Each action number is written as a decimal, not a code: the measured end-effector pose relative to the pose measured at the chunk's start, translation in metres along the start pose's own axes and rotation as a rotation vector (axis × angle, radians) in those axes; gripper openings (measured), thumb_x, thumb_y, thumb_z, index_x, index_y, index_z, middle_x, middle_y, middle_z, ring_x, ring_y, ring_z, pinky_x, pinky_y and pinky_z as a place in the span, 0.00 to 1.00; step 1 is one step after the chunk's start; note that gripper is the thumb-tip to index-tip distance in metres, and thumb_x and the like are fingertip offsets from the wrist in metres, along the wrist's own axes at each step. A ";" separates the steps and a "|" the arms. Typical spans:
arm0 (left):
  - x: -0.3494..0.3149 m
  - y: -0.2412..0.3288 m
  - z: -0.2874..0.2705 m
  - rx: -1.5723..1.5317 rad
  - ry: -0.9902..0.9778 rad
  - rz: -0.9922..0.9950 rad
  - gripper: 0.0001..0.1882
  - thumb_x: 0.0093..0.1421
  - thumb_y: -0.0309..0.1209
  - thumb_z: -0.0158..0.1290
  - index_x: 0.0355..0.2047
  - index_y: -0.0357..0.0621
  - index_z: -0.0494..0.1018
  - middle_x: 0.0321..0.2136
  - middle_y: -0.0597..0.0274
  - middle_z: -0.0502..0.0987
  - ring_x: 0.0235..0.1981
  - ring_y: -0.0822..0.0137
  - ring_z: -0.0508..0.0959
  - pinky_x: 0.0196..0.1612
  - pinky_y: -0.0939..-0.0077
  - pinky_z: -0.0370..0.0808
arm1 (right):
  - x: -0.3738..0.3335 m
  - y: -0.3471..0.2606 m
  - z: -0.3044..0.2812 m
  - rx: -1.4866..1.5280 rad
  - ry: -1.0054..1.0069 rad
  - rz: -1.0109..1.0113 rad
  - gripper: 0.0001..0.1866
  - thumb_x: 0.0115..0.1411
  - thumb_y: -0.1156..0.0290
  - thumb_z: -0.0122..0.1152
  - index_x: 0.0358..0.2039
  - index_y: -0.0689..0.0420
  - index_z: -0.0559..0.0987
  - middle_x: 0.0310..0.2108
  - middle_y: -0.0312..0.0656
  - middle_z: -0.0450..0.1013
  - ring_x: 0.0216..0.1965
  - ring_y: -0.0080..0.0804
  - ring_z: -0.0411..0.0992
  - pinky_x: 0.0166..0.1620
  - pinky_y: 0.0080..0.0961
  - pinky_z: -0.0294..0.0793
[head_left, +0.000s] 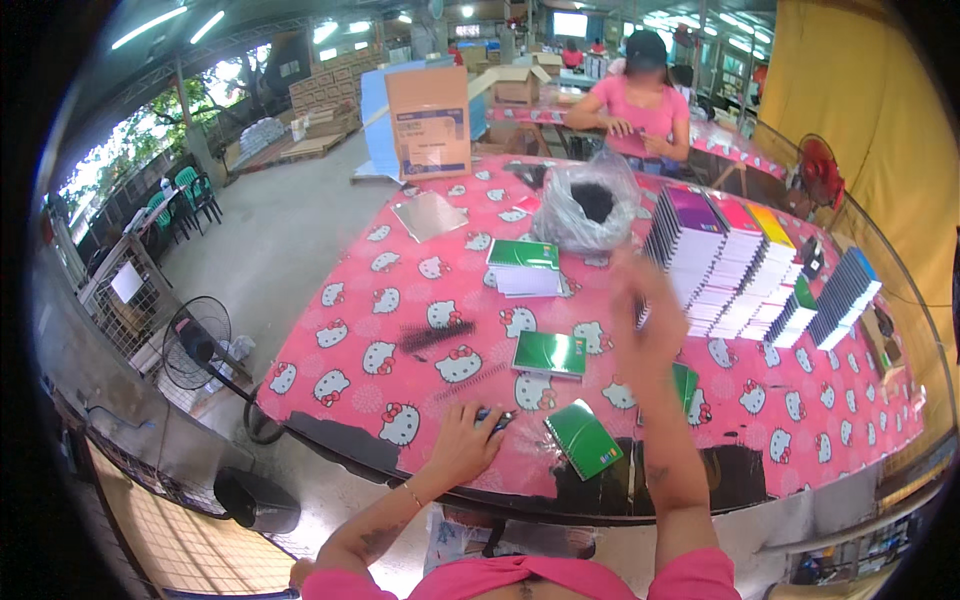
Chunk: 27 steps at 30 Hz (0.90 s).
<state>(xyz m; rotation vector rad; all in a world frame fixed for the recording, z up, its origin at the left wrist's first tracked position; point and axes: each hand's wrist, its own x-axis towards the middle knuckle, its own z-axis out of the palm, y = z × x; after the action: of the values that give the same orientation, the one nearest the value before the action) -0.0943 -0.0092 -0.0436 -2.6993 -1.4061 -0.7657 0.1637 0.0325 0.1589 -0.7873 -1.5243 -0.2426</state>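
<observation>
My left hand rests near the table's front edge, its fingers closed round a small dark-blue pliers-like tool. My right hand is stretched out over the table, left of the tall notebook stacks; motion smears its fingers. A green spiral notebook lies at an angle between my forearms. Beyond it lies another green notebook; a third green notebook is partly covered by my right forearm. Farther back stands a short pile of green notebooks. Loose black binding coils lie left of the middle.
Tall stacks of purple, red and yellow-covered notebooks stand at the right, with blue-covered ones beyond. A clear plastic bag holding black material sits at the back. A co-worker stands across the table. A fan stands at the left.
</observation>
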 end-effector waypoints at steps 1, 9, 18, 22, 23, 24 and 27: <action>0.003 0.000 0.001 0.001 0.014 0.003 0.25 0.62 0.40 0.56 0.59 0.48 0.71 0.45 0.46 0.70 0.47 0.46 0.69 0.51 0.51 0.68 | 0.028 0.007 0.001 -0.031 0.081 -0.014 0.14 0.60 0.82 0.59 0.47 0.61 0.79 0.47 0.51 0.78 0.48 0.48 0.77 0.52 0.36 0.75; -0.005 -0.006 0.001 -0.037 -0.014 -0.014 0.24 0.62 0.40 0.56 0.58 0.46 0.72 0.48 0.45 0.70 0.48 0.45 0.70 0.52 0.51 0.69 | 0.001 0.112 0.034 -0.253 -0.356 0.167 0.34 0.61 0.62 0.63 0.66 0.56 0.64 0.63 0.57 0.62 0.63 0.60 0.61 0.61 0.50 0.65; 0.041 0.047 -0.016 -0.410 0.047 0.212 0.25 0.60 0.34 0.58 0.57 0.44 0.71 0.55 0.43 0.70 0.52 0.45 0.73 0.57 0.52 0.69 | -0.214 -0.032 -0.047 -0.428 -0.996 0.417 0.35 0.55 0.53 0.68 0.60 0.54 0.71 0.56 0.51 0.68 0.57 0.52 0.67 0.57 0.49 0.66; 0.056 0.043 -0.003 -0.454 -0.069 0.137 0.23 0.60 0.32 0.57 0.56 0.44 0.72 0.54 0.43 0.70 0.52 0.44 0.74 0.55 0.54 0.71 | -0.229 -0.080 -0.073 -0.414 -1.108 0.321 0.41 0.52 0.50 0.70 0.63 0.53 0.68 0.61 0.49 0.65 0.61 0.48 0.64 0.60 0.46 0.64; 0.062 0.039 0.001 -0.504 -0.003 0.113 0.23 0.60 0.31 0.57 0.56 0.44 0.72 0.54 0.43 0.71 0.51 0.43 0.74 0.55 0.54 0.72 | -0.226 -0.085 -0.078 -0.338 -1.135 0.284 0.41 0.51 0.52 0.70 0.63 0.53 0.69 0.61 0.49 0.65 0.61 0.47 0.64 0.60 0.47 0.63; 0.064 0.036 0.003 -0.553 0.062 0.085 0.22 0.60 0.30 0.57 0.56 0.44 0.73 0.53 0.43 0.71 0.51 0.43 0.74 0.54 0.54 0.73 | -0.228 -0.086 -0.082 -0.321 -1.176 0.245 0.37 0.54 0.59 0.68 0.64 0.52 0.68 0.63 0.48 0.64 0.63 0.46 0.64 0.61 0.45 0.63; 0.077 0.036 0.004 -0.573 0.014 0.061 0.22 0.60 0.29 0.57 0.55 0.43 0.73 0.53 0.45 0.72 0.52 0.44 0.75 0.54 0.57 0.73 | -0.233 -0.078 -0.100 -0.312 -1.205 0.132 0.33 0.57 0.67 0.63 0.64 0.51 0.68 0.63 0.47 0.65 0.63 0.43 0.64 0.62 0.42 0.63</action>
<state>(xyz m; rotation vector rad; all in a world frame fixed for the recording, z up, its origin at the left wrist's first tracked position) -0.0277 0.0295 -0.0067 -3.1037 -1.2419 -1.3583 0.1778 -0.1603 -0.0227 -1.4071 -2.5716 0.1495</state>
